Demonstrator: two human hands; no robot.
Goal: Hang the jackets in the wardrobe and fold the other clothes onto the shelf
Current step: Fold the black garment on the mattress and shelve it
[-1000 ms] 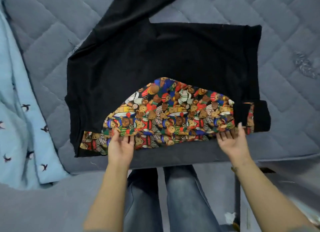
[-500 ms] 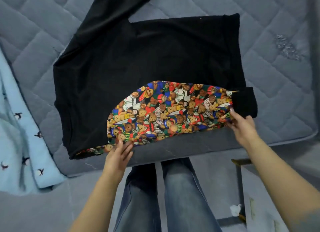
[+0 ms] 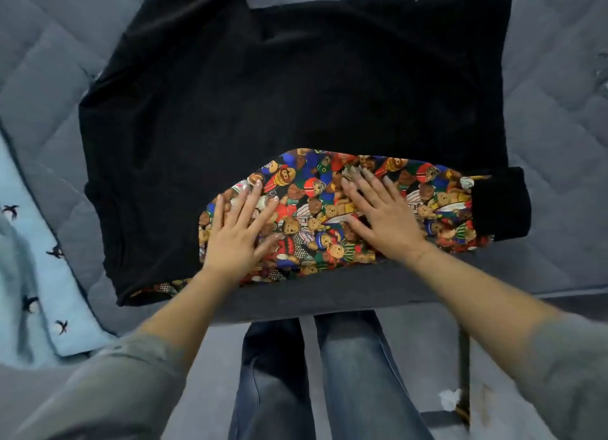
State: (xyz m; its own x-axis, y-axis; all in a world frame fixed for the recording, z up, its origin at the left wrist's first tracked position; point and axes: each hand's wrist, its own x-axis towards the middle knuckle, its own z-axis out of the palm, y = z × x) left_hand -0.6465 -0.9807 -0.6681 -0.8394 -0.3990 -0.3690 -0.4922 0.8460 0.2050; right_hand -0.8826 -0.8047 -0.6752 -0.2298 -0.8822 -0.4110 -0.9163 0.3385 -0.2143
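Note:
A black garment [image 3: 263,94] lies spread on the grey quilted mattress [image 3: 49,61], one sleeve running off the top. Its near part is turned back and shows a colourful teddy-bear print lining [image 3: 309,216]. A black cuff [image 3: 500,202] sits at the right end of the print. My left hand [image 3: 240,229] lies flat on the left part of the print, fingers spread. My right hand [image 3: 381,216] presses flat on the middle of the print, fingers straight. Neither hand grips the cloth.
A light blue garment with small bird motifs [image 3: 29,275] lies at the left edge of the mattress. My legs in blue jeans [image 3: 312,374] stand against the mattress's near edge. A dark piece of furniture [image 3: 467,390] stands low at the right.
Both hands left the near hem of the printed part and moved forward onto it, now lying flat on the print. The view has moved closer over the garment.

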